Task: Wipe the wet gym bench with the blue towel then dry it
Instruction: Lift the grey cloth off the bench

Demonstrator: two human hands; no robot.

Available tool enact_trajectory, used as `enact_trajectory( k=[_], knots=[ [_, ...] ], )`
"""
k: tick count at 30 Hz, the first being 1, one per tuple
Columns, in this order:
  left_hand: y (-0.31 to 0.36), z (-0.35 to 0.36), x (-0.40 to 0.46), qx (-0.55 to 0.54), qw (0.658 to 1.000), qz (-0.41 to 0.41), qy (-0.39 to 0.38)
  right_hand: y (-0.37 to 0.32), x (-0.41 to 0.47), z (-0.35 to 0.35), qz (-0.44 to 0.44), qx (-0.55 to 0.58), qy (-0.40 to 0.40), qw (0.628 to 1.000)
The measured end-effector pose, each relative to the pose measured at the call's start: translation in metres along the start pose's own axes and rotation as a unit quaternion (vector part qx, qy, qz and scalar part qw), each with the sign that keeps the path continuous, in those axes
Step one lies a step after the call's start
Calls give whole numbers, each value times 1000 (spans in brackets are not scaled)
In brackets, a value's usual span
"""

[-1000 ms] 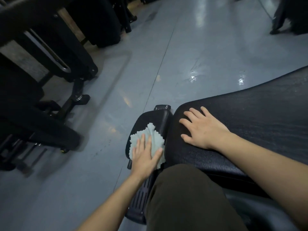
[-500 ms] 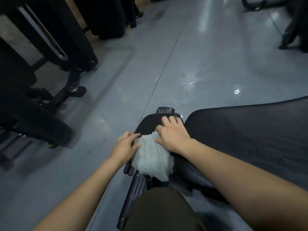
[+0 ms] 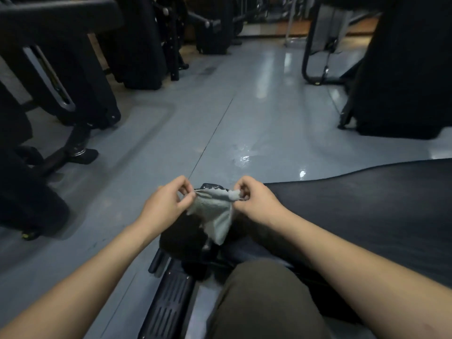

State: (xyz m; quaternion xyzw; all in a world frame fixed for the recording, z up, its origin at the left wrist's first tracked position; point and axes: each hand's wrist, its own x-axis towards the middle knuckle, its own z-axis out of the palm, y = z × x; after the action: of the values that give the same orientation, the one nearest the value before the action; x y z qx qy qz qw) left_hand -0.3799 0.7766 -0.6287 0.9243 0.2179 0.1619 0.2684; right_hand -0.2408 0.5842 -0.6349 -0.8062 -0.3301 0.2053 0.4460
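The pale blue towel (image 3: 215, 214) hangs stretched between my two hands above the small black seat pad (image 3: 182, 237). My left hand (image 3: 166, 204) pinches its left corner. My right hand (image 3: 256, 204) pinches the right corner, with a tuft of cloth bunched at the fingertips. The towel's lower part droops to a point over the gap between the small pad and the long black bench pad (image 3: 367, 211), which runs off to the right. My knee in olive trousers (image 3: 264, 299) is at the bottom centre.
A black ribbed footplate (image 3: 168, 307) lies below the seat pad. Black gym machines (image 3: 61, 77) crowd the left side, and another machine base (image 3: 403, 69) stands at the right. The grey floor has a wet glint (image 3: 244, 159) just beyond the bench.
The towel lay flat on the small pad under my left hand, then both hands gathered it. Now both hands have lifted it off the pad and pulled it taut between them.
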Motion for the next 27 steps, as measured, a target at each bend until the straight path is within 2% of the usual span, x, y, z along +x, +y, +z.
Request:
enact_trajectory(
  k=[8,11,15,22,27],
  knots=[
    [213,-26,0,-28,981,192,8,-44,-128,-185,-8,23,128,991],
    [295,-18,0,-59,965,256,-1,-49,-194,-255,-17,67,182,981],
    [404,3,-7,-101,939,329,-29,-42,-283,-343,-19,69,254,965],
    [561,64,-15,-191,882,426,-68,-15,-394,-446,34,14,392,919],
    [658,102,-13,-265,840,463,-101,-11,-452,-505,60,-49,515,854]
  ],
)
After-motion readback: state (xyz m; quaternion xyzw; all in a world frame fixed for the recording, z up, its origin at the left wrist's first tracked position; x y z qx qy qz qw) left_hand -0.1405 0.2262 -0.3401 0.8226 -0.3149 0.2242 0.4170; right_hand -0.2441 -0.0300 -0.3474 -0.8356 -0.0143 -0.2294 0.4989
